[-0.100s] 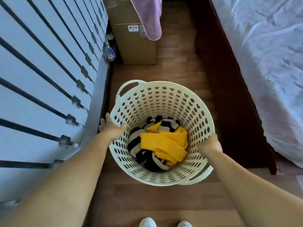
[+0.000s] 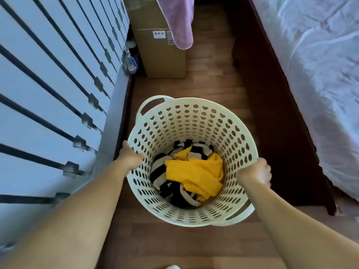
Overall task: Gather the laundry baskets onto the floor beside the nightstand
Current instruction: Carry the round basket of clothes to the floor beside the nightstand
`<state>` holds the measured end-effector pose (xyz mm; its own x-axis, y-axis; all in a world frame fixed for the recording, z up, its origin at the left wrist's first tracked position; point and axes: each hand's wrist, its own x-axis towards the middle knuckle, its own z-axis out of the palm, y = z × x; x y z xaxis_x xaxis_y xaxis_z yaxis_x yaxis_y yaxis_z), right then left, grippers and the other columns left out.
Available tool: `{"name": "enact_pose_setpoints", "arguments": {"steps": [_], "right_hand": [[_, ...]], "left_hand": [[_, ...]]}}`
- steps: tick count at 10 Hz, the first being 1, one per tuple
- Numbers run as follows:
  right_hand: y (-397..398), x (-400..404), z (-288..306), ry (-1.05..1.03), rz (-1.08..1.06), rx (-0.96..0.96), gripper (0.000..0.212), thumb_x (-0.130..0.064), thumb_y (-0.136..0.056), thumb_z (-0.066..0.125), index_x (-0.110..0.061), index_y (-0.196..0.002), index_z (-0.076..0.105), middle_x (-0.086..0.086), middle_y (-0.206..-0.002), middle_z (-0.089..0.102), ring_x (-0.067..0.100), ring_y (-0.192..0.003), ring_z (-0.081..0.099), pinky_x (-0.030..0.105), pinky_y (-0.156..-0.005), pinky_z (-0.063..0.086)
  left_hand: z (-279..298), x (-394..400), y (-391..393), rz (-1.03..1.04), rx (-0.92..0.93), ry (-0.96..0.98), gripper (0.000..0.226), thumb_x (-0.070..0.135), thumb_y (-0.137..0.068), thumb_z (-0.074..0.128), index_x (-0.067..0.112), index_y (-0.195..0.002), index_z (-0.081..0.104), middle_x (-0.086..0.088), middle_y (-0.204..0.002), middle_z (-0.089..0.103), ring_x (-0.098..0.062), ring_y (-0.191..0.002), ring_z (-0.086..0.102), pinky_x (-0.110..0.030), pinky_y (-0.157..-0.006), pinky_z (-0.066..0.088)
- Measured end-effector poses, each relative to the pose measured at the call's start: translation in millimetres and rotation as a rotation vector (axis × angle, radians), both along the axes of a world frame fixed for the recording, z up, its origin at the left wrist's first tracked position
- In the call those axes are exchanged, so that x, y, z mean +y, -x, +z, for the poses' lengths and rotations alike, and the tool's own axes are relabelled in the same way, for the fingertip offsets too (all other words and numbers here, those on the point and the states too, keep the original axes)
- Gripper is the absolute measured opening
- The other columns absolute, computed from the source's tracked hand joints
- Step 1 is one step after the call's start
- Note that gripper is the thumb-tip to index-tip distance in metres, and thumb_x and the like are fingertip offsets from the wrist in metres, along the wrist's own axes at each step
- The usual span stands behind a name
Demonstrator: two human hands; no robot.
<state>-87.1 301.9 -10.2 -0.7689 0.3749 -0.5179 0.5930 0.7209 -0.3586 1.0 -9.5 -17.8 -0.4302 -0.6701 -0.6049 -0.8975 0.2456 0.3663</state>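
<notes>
- Head view: 1 laundry basket (image 2: 194, 121), cream plastic with punched holes, is sitting in the middle of the frame over the wooden floor (image 2: 209, 82), in the aisle between a white slatted wall (image 2: 48, 84) and the bed (image 2: 314, 74).
- The left hand (image 2: 130, 158) is gripping the basket's left rim, its fingers (image 2: 138, 156) curling over the edge and pinching the plastic; the right hand (image 2: 254, 172) is closing on the right rim in a fist, fingers wrapped around it.
- Whether the basket is resting on the floor or hanging just above it, I cannot tell from this angle.
- A yellow garment (image 2: 194, 171) is lying on top of a black-and-white striped garment (image 2: 161, 171) at the bottom of the basket.
- A cardboard box (image 2: 159, 53) is standing further up the aisle against the wall, with a pink towel (image 2: 178, 20) hanging down in front of it.
- Progress, as a judgement: this looks like the carrying or placing stage for 1 basket. No nightstand is showing in the frame, so I cannot say whether this spot is the goal.
- No other basket is visible, so any further baskets are probably still waiting to be fetched and set beside this one.
</notes>
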Motion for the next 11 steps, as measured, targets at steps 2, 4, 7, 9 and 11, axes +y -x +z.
{"name": "enact_pose_setpoints", "arguments": {"steps": [2,4,7,9,11], "right_hand": [[13.9,6.7,-20.3,0.018,-0.007,-0.115,0.037,-0.009,-0.088,0.054,-0.003,-0.123,0.044,0.022,-0.118,0.058,0.040,-0.103,0.061,0.048,-0.085,0.055],[17.5,1.6,-20.2,0.038,0.014,-0.008,0.013,-0.008,-0.088,0.052,-0.008,-0.101,0.056,0.018,-0.099,0.066,0.036,-0.088,0.067,0.048,-0.079,0.058],[20.0,14.6,103.5,0.175,-0.109,0.052,0.021,-0.007,-0.084,0.053,-0.009,-0.104,0.061,0.016,-0.100,0.068,0.035,-0.089,0.067,0.047,-0.079,0.059],[23.3,35.6,254.9,0.259,-0.138,0.125,0.030,-0.003,-0.084,0.053,-0.007,-0.113,0.062,0.014,-0.112,0.066,0.030,-0.102,0.064,0.033,-0.073,0.051],[31.3,76.8,377.8,0.476,-0.283,0.257,0.037,-0.004,-0.083,0.054,0.003,-0.119,0.059,0.020,-0.111,0.063,0.022,-0.088,0.052,0.045,-0.092,0.053]], "left_hand": [[-17.7,-21.8,4.3,-0.002,0.006,0.076,0.035,0.007,-0.092,0.049,0.002,-0.126,0.054,-0.018,-0.118,0.064,-0.033,-0.096,0.063,-0.038,-0.075,0.053],[-20.8,-20.6,1.0,-0.089,-0.016,0.084,0.025,0.004,-0.091,0.049,0.004,-0.110,0.066,-0.017,-0.108,0.071,-0.033,-0.091,0.068,-0.043,-0.082,0.058],[127.1,-11.0,23.2,-0.230,0.002,0.247,0.029,0.005,-0.087,0.052,0.003,-0.115,0.061,-0.016,-0.102,0.067,-0.029,-0.080,0.062,-0.035,-0.065,0.052],[289.3,6.7,48.4,-0.267,0.114,0.370,0.041,0.018,-0.096,0.041,0.002,-0.133,0.050,-0.022,-0.121,0.061,-0.036,-0.096,0.061,-0.036,-0.076,0.048],[426.7,50.6,77.5,-0.322,0.276,0.356,0.056,0.036,-0.100,0.037,0.002,-0.145,0.039,-0.022,-0.146,0.046,-0.040,-0.129,0.047,-0.043,-0.105,0.041]]}}
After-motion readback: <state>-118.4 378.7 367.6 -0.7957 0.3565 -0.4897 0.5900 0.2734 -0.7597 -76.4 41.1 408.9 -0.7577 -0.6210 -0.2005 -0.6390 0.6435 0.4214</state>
